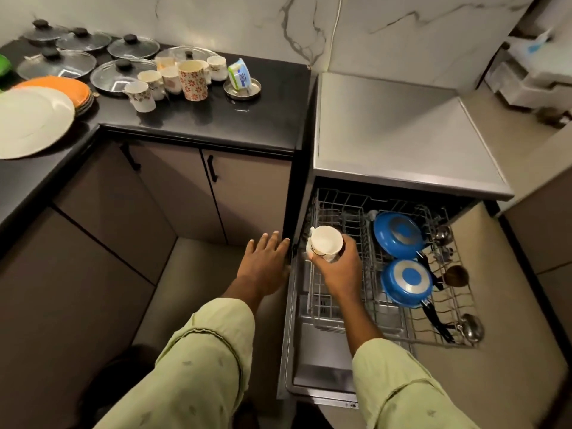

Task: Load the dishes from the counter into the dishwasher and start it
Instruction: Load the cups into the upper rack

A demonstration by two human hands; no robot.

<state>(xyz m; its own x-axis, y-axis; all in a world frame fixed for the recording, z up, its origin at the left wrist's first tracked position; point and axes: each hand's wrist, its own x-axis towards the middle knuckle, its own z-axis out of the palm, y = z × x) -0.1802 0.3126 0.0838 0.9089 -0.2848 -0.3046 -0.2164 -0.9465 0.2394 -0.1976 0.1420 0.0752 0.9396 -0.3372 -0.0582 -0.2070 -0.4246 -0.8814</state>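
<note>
My right grip (335,269) is curled round a white cup (325,243), held above the left side of the dishwasher rack (340,199). My left grip (266,258) is spread and holds nothing, just left of the rack. Two blue pans (397,232) stand in the rack's right side.

One view, worn on the head, wide-angle. It faces forward and steeply down into a kitchen corner. Nearest the lens, at the bottom edge, are the two sleeves (198,366), reaching away from it. The dishwasher (387,134) lies near right, its pulled-out rack (340,205) seen almost from straight above. The counter (232,125) runs far left, seen at a slant from above. The wall (247,20) closes the far side at the top edge. Straight edges bow toward the frame borders.
</note>
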